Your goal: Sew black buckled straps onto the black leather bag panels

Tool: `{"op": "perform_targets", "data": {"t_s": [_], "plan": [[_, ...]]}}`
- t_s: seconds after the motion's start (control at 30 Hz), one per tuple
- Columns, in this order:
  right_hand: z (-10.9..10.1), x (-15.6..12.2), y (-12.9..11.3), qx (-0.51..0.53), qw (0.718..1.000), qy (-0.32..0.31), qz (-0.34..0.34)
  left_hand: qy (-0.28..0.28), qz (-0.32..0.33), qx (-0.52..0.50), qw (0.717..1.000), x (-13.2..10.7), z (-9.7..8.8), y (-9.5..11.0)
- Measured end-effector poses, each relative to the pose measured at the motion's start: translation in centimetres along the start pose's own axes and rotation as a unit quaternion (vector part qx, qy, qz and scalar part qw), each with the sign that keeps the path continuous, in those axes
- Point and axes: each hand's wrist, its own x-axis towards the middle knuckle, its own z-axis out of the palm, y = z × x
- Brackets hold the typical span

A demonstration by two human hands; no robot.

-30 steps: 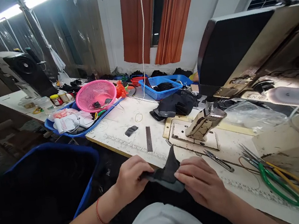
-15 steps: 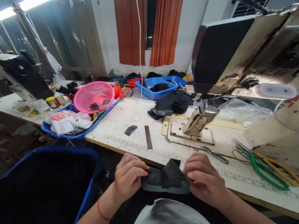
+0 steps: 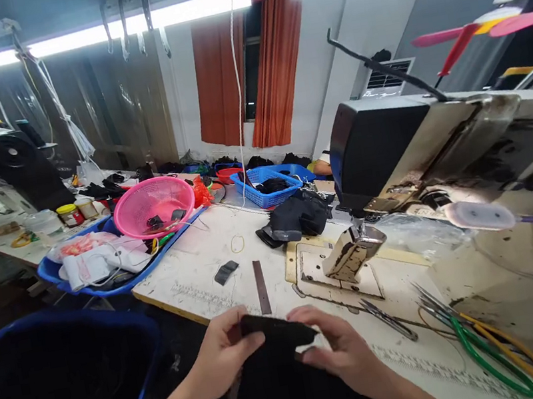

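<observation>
Your left hand pinches the left end of the black piece between thumb and fingers; your right hand curls about the other end with thumb and fingers parted, and whether it grips cannot be told. The piece, held up between them by the near edge of the white tabletop, looks light, soft and bendable, likelier to fold than break, so a pinch near each end should suit; its slipperiness is hard to judge. Just beyond, at twelve o'clock, lies a dark strip. A machine post blocks two; snips lie at three, with scissors farther out. Nine drops off to a blue bin. Your openest room is at eleven, around a small black scrap
</observation>
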Motion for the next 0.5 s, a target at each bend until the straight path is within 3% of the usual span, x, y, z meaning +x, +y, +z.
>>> {"op": "perform_targets", "data": {"t_s": [0.1, 0.17, 0.23, 0.3, 0.4, 0.43, 0.5], "plan": [[0.6, 2.0, 1.2, 0.129, 0.979, -0.055, 0.149, -0.002, -0.031, -0.068, 0.997, 3.6, -0.3, 0.7], [0.4, 3.6, 1.5, 0.197, 0.968, -0.04, 0.152, 0.012, -0.005, 0.018, 1.0, 6.1, -0.7, 1.0], [-0.6, 5.4, 1.6, 0.227, 0.964, 0.017, 0.141, 0.014, 0.019, 0.151, 0.988, 8.5, -1.1, 1.0], [-2.3, 7.0, 1.7, 0.172, 0.968, 0.06, 0.171, -0.02, 0.018, 0.232, 0.972, 11.5, -1.3, 0.5], [-5.2, 8.2, 2.5, 0.022, 0.965, 0.103, 0.24, -0.078, -0.085, 0.232, 0.966, 17.5, -1.5, -1.5], [-6.1, 8.3, 3.0, -0.004, 0.96, 0.119, 0.252, -0.065, -0.145, 0.234, 0.959, 19.8, -1.5, -2.4], [-7.4, 8.2, 4.2, -0.008, 0.956, 0.147, 0.256, -0.003, -0.184, 0.26, 0.948, 24.6, -1.0, -4.4]]}}
